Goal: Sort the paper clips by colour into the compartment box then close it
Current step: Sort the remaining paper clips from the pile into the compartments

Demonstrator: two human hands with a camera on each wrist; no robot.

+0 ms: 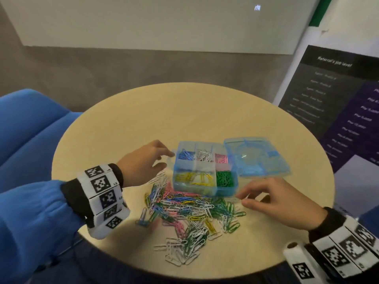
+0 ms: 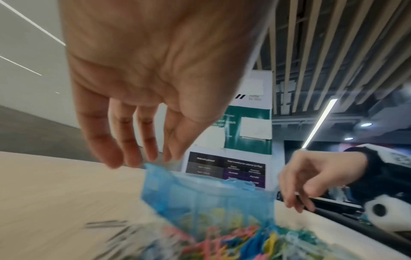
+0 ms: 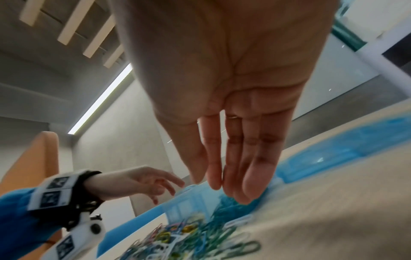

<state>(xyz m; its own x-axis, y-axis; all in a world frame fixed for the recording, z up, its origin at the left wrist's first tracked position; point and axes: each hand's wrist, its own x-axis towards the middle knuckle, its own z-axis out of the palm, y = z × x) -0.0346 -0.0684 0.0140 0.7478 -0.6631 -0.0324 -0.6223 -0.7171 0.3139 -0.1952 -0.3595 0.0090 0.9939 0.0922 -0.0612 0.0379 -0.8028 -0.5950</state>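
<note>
**Half-sorted clips on a round counter, both hands beside the box**

The round counter (image 1: 205, 111) fills the middle of the head view. Its upper half is bare wood right out to the curved far edge, while the lower edge runs out of the bottom of the frame behind the two wrists. A blue seat (image 1: 26, 128) presses against its left side, and a dark poster (image 1: 328, 95) stands past its right edge, cut off by the frame.

The loose pile of paper clips (image 1: 188, 214) spreads across the lower centre of the counter, its upper edge touching the front wall of the box and its lower stragglers lying close to the near edge. Both wrist views show the pile only as a colourful blur.

The compartment box (image 1: 203, 189) sits at the centre, open, with blue, white and pink clips in the far compartments and yellow and green in the near ones. Its lid (image 1: 258, 158) lies flat against the right side of the box; the join between them is hard to make out.

The left hand (image 1: 143, 160) hovers at the box's left wall, fingers loosely spread and holding nothing. The right hand (image 1: 272, 199) hangs by the box's front right corner, fingers straight in the right wrist view. A white clip (image 1: 232, 199) lies just by its fingertips; whether they touch it cannot be told.
</note>
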